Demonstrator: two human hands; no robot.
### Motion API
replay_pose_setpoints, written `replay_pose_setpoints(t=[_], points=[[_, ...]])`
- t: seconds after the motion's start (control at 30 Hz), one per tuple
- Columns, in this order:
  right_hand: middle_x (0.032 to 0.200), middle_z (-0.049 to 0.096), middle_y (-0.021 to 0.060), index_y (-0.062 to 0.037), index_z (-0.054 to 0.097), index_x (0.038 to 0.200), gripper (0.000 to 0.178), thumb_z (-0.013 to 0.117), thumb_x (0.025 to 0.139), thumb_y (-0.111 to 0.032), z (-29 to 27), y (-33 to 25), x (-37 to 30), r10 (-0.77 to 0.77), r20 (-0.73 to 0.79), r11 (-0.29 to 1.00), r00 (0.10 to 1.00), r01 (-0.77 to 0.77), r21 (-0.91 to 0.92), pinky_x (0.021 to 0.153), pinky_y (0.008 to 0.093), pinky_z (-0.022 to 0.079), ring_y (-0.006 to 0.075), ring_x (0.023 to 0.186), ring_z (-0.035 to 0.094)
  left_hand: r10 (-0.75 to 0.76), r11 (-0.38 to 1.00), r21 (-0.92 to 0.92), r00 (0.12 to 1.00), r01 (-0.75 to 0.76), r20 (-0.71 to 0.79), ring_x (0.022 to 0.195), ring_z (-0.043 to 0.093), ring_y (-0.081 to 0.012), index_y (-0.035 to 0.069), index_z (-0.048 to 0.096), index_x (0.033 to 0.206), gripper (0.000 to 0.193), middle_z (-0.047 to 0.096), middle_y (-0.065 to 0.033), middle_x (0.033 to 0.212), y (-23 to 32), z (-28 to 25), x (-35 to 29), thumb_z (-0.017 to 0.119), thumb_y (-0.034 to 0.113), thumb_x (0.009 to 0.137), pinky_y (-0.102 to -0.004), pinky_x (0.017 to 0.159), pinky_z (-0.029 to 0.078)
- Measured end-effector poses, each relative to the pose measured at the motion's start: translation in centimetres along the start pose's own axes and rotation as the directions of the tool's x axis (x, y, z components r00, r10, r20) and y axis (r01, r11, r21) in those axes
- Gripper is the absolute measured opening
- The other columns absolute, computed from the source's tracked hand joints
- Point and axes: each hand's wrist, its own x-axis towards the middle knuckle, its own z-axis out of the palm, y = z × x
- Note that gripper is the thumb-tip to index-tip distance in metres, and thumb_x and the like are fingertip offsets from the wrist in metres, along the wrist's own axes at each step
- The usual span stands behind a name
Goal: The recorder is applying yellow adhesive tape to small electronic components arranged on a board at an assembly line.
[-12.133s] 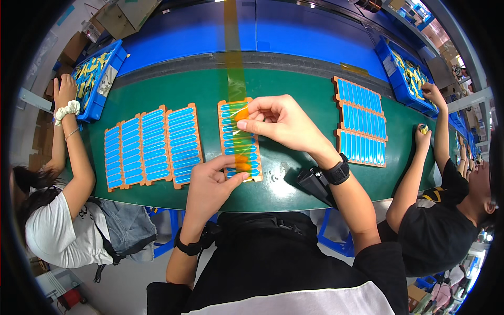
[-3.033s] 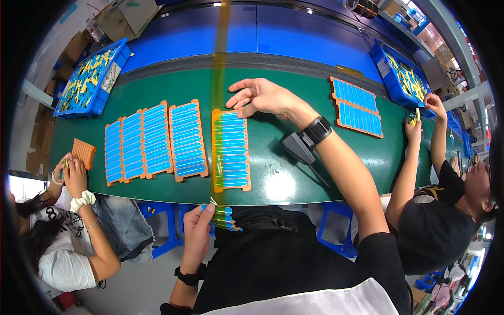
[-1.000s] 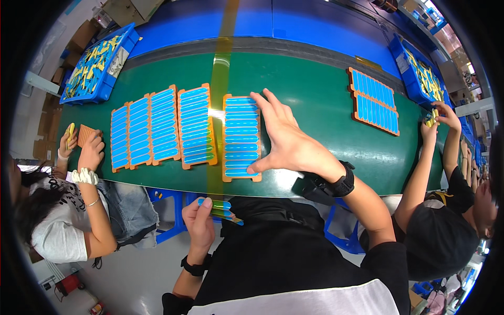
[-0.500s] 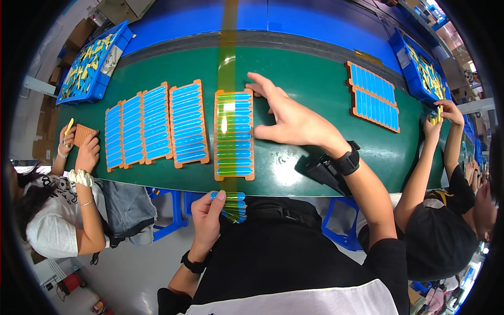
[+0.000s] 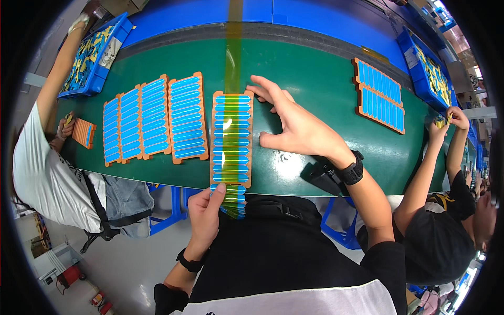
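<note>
An orange slotted tray [image 5: 248,182] filled with rows of blue strips lies in front of me, near the table's front edge. Along its middle runs a long translucent yellow tape [image 5: 233,58], stretching away past the far end. My left hand [image 5: 205,207], thumb on top, pinches the near end of the tape at the table edge. Several blue strips [image 5: 240,198] stick to that end and hang past the tray. To the right of the tray, my right hand [image 5: 304,123] is open, fingers spread, thumb close to the tray's side.
Several filled orange trays [image 5: 195,77] stand side by side on the left; two more trays [image 5: 361,94] lie at the far right. Blue bins of strips [image 5: 95,86] [image 5: 420,68] flank the table. A black object [image 5: 321,176] lies under my right wrist. People work at both sides.
My left hand has moved slightly up toward the tray with the tape end, which now meets its near edge. At left, a co-worker's arm now reaches toward the bin.
</note>
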Motion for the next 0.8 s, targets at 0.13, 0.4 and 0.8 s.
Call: replay_pose_setpoints(t=[0.13,0.4,0.8], points=[[0.154,0.044,0.0229,-0.0042,0.020,0.159,0.093,0.071,0.081,-0.009,0.0,-0.3,-0.2,0.004,-0.024,1.000,1.000,-0.004,0.007,0.113,0.0442,0.038,0.0352,0.142,0.042,-0.049,0.999,-0.002,0.999,0.049,-0.011,0.080,0.069,-0.0109,-0.008,0.073,0.106,0.034,0.076,-0.0112,0.093,0.5,0.3,0.1,0.057,0.023,0.107,-0.0246,0.076,0.052],[0.112,0.060,0.0194,0.0056,0.054,0.129,0.051,0.070,0.083,-0.009,1.4,-3.3,-1.1,-0.207,-0.222,0.921,0.953,0.113,-0.374,0.091,0.0442,0.050,0.0368,0.109,0.055,-0.072,0.996,-0.047,0.996,0.069,-0.047,0.081,0.067,-0.0096,-0.008,0.074,0.102,0.033,0.076,-0.0102,0.093,0.1,0.1,0.3,0.059,0.022,0.106,-0.0245,0.076,0.051],[0.082,0.060,0.0097,-0.0027,0.068,0.089,0.010,0.072,0.084,-0.010,5.0,-4.6,-3.0,-0.259,0.054,0.940,0.964,0.265,-0.213,0.070,0.0409,0.051,0.0286,0.080,0.060,-0.096,0.995,-0.013,0.991,0.095,-0.090,0.073,0.048,0.0012,-0.002,0.074,0.089,0.027,0.066,0.0045,0.081,0.6,0.1,0.0,0.062,0.018,0.104,-0.0201,0.064,0.037]])
